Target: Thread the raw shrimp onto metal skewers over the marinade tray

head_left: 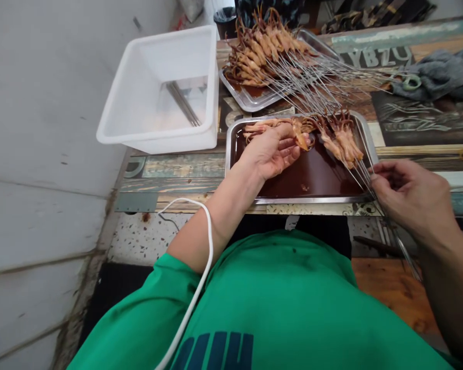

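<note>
My left hand point(268, 151), palm turned up, reaches over a metal tray point(230, 154) with dark brown liquid in it. Its curled fingers hold a tan, glossy piece that looks like a duck tongue point(302, 141). Loose duck tongues point(259, 126) lie along the tray's back left side, partly hidden by that hand. At the tray's right side, my right hand point(412, 195) pinches several thin metal skewers point(363, 173). Their far ends carry a cluster of duck tongues point(343, 141) with thin dark curled tips, while the other ends pass below the hand, past the table edge.
A second tray point(249, 105) behind holds a heap of skewered duck tongues point(266, 49), with skewers point(312, 77) fanning right. A white plastic tub point(158, 134) with metal skewers inside stands left. Grey cloth point(443, 72) lies at right. A white cable point(206, 257) crosses my left arm.
</note>
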`<action>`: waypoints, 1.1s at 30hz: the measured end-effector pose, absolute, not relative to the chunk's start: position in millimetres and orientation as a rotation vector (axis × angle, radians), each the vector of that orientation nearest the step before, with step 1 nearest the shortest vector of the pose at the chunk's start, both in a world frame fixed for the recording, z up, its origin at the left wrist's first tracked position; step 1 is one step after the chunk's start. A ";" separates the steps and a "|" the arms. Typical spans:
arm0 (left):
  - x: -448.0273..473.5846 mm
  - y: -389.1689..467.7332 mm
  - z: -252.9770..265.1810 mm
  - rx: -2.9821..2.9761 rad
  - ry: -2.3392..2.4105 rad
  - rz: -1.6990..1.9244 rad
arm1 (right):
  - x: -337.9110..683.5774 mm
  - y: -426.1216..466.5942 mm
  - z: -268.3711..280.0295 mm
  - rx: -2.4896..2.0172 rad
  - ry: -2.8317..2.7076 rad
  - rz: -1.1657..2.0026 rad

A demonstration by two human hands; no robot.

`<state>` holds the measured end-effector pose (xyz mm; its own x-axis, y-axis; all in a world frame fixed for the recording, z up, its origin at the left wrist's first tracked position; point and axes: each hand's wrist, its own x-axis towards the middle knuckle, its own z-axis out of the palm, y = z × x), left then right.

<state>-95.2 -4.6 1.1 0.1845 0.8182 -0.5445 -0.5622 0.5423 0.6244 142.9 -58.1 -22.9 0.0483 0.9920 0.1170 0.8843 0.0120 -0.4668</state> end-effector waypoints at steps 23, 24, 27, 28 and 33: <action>-39.8 6.4 -8.2 0.304 0.900 1.206 | 145.2 -72.6 -36.7 -1.293 -1.963 0.315; -39.6 8.1 -8.9 0.306 0.903 1.206 | 145.0 -72.7 -37.4 -1.258 -1.992 0.291; -39.9 12.4 -10.0 0.319 0.890 1.206 | 145.9 -73.2 -38.8 -1.198 -2.039 0.227; -40.4 13.4 -9.9 0.322 0.886 1.210 | 146.7 -73.4 -38.9 -1.182 -2.049 0.217; -42.8 15.2 -6.8 0.331 0.916 1.244 | 152.9 -72.6 -38.9 -1.148 -2.116 0.228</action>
